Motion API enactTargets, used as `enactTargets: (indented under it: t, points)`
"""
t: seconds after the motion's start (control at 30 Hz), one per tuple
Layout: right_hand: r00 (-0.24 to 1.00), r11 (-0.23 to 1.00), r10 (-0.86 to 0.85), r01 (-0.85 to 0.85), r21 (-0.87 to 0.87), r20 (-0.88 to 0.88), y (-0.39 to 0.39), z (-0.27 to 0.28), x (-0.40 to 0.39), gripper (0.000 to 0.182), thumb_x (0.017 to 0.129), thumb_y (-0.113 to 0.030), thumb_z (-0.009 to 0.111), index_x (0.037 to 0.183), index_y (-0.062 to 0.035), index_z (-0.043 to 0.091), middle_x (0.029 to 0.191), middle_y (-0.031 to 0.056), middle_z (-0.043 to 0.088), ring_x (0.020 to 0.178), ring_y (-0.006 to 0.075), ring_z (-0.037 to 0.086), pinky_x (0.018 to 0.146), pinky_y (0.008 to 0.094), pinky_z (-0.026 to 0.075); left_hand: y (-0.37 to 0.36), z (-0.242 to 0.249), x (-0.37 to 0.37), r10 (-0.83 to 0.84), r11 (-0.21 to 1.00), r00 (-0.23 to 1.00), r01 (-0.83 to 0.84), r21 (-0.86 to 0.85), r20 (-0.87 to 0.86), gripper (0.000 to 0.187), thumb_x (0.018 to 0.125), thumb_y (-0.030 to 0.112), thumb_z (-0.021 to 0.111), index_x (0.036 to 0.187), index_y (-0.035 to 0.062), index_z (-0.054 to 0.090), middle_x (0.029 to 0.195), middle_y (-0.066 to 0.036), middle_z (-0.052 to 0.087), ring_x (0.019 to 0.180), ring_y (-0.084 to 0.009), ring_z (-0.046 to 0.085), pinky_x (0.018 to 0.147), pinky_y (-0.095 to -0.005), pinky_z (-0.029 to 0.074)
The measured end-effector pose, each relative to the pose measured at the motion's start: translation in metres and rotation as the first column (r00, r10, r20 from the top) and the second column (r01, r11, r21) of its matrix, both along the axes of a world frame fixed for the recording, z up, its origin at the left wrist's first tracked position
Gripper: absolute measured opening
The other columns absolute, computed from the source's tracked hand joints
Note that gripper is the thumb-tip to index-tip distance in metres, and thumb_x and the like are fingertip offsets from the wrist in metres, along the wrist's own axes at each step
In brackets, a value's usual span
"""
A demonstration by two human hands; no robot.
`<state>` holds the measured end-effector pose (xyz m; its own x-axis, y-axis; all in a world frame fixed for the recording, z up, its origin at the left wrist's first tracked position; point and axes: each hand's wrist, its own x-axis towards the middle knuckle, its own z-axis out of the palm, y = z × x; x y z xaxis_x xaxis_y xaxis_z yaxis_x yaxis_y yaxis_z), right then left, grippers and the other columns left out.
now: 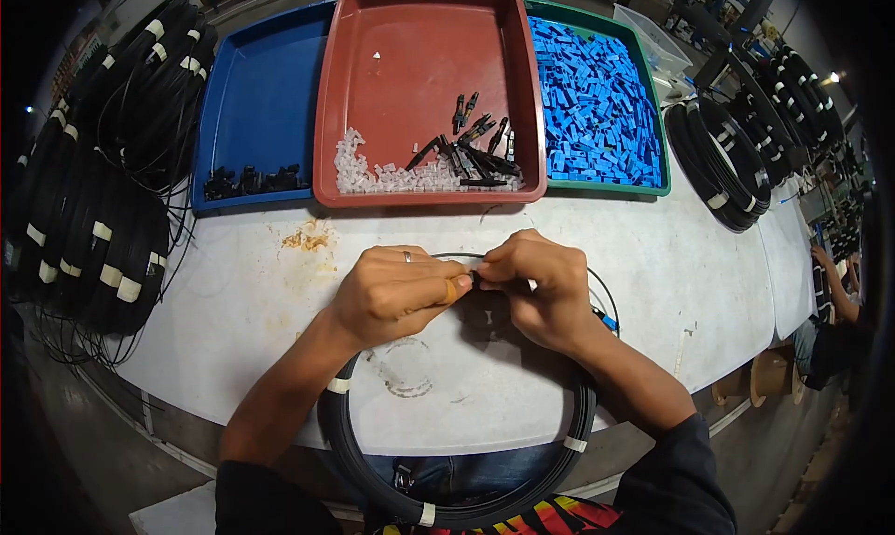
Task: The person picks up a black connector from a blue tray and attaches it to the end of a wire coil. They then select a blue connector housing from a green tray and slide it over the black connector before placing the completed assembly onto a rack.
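Note:
My left hand point(410, 291) and my right hand point(539, 279) meet above the middle of the table, fingertips pinched together. Between them is a small black piece point(476, 280), mostly covered by the fingers, seemingly at the end of a thin black cable point(455, 254). That cable curves behind both hands. A coil of black cable point(336, 432), bound with white tape, rests over the table's front edge and my lap, below my forearms. Beside my right wrist lies a blue connector point(606, 320) on the cable.
A red tray point(429, 199) holds clear plastic bits and black connectors point(477, 153). Left of it, a blue tray point(256, 199) contains small black parts; on the right, a green tray point(606, 191) holds blue pieces point(597, 106). Cable coils point(84, 237) are stacked at left, with more coils point(718, 162) at right.

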<state>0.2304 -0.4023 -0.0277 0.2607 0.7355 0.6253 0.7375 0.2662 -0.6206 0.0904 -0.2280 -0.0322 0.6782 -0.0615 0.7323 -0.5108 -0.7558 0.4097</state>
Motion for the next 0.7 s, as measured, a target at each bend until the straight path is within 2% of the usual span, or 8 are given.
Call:
enactTargets:
  t: [0.1, 0.17, 0.33, 0.4, 0.47, 0.53, 0.63, 0.7]
  points:
    - [0.999, 0.996, -0.029, 0.025, -0.087, -0.039, -0.003, 0.004, -0.001, 0.028, 0.064, 0.013, 0.07, 0.088, -0.0007, 0.071, 0.081, 0.0118, 0.073, 0.075, 0.0298, 0.069, 0.071, 0.0385, 0.052, -0.002, 0.0, 0.001, -0.005, 0.997, 0.998, 0.001, 0.078, 0.06, 0.011, 0.075, -0.003, 0.084, 0.076, 0.0003, 0.074, 0.076, -0.014, 0.076, 0.059, -0.0217, 0.071, 0.056, -0.0288, 0.057]
    - [0.999, 0.992, -0.042, 0.041, -0.116, -0.006, -0.003, 0.005, -0.003, 0.028, 0.064, 0.013, 0.071, 0.088, -0.0008, 0.07, 0.082, 0.0114, 0.073, 0.075, 0.0294, 0.069, 0.071, 0.0384, 0.052, -0.004, -0.002, 0.001, 0.032, 0.999, 0.999, -0.031, -0.03, 0.037, 0.009, 0.076, 0.001, 0.083, 0.077, 0.0021, 0.075, 0.08, -0.012, 0.077, 0.057, -0.0221, 0.07, 0.053, -0.0293, 0.054]
    - [0.898, 0.983, -0.112, 0.037, 0.179, 0.426, -0.002, 0.012, -0.003, 0.023, 0.067, 0.016, 0.072, 0.085, 0.002, 0.069, 0.086, 0.0124, 0.074, 0.077, 0.0259, 0.071, 0.065, 0.0356, 0.051, -0.009, 0.004, -0.003, 0.022, 0.968, 0.997, -0.04, -0.246, -0.076, 0.009, 0.076, 0.0, 0.082, 0.079, 0.0008, 0.074, 0.081, -0.012, 0.077, 0.058, -0.022, 0.07, 0.054, -0.0302, 0.055]
    - [0.905, 0.99, -0.09, 0.036, 0.137, 0.417, -0.004, 0.011, -0.004, 0.019, 0.072, 0.016, 0.07, 0.086, 0.0021, 0.069, 0.09, 0.0149, 0.075, 0.077, 0.0267, 0.071, 0.067, 0.0349, 0.053, -0.007, 0.003, -0.002, 0.003, 0.966, 0.996, -0.027, -0.258, -0.093, 0.008, 0.076, 0.0, 0.082, 0.08, 0.0005, 0.074, 0.082, -0.012, 0.077, 0.059, -0.0218, 0.07, 0.055, -0.0303, 0.056]
    - [0.993, 0.991, -0.079, 0.069, -0.115, -0.085, -0.004, 0.006, -0.006, 0.018, 0.071, 0.01, 0.073, 0.085, -0.0009, 0.069, 0.085, 0.0127, 0.072, 0.078, 0.0295, 0.067, 0.071, 0.0388, 0.051, -0.003, 0.0, 0.002, 0.023, 0.993, 0.991, -0.038, 0.111, 0.128, 0.008, 0.077, 0.0, 0.081, 0.081, 0.0007, 0.075, 0.085, -0.012, 0.077, 0.062, -0.0215, 0.071, 0.057, -0.0298, 0.056]
    - [0.972, 0.983, -0.069, 0.029, -0.179, -0.224, -0.003, 0.005, -0.005, 0.022, 0.072, 0.01, 0.073, 0.089, -0.0022, 0.07, 0.084, 0.0137, 0.072, 0.079, 0.0303, 0.067, 0.07, 0.0393, 0.051, -0.002, 0.005, 0.001, 0.024, 0.98, 0.993, -0.046, 0.195, 0.113, 0.016, 0.073, -0.007, 0.083, 0.085, -0.0002, 0.075, 0.082, -0.015, 0.076, 0.064, -0.0249, 0.073, 0.059, -0.0301, 0.058]
    - [0.991, 0.986, -0.123, 0.116, -0.121, -0.047, -0.005, 0.009, -0.009, 0.027, 0.069, 0.013, 0.071, 0.091, -0.0025, 0.07, 0.083, 0.0129, 0.071, 0.079, 0.0302, 0.066, 0.07, 0.0396, 0.051, -0.003, -0.001, 0.001, 0.048, 0.997, 0.995, -0.053, 0.057, 0.092, 0.009, 0.076, 0.0, 0.081, 0.079, 0.0033, 0.073, 0.086, -0.01, 0.078, 0.063, -0.0212, 0.071, 0.058, -0.0296, 0.056]
    - [0.972, 0.989, -0.136, 0.123, 0.08, 0.189, -0.005, 0.01, -0.008, 0.03, 0.067, 0.013, 0.072, 0.093, -0.0025, 0.07, 0.082, 0.012, 0.07, 0.077, 0.0305, 0.065, 0.07, 0.0399, 0.05, -0.006, 0.001, 0.0, 0.054, 0.997, 0.998, -0.052, -0.065, 0.026, 0.009, 0.076, 0.0, 0.082, 0.08, 0.0038, 0.074, 0.087, -0.009, 0.078, 0.064, -0.0209, 0.071, 0.058, -0.0294, 0.056]
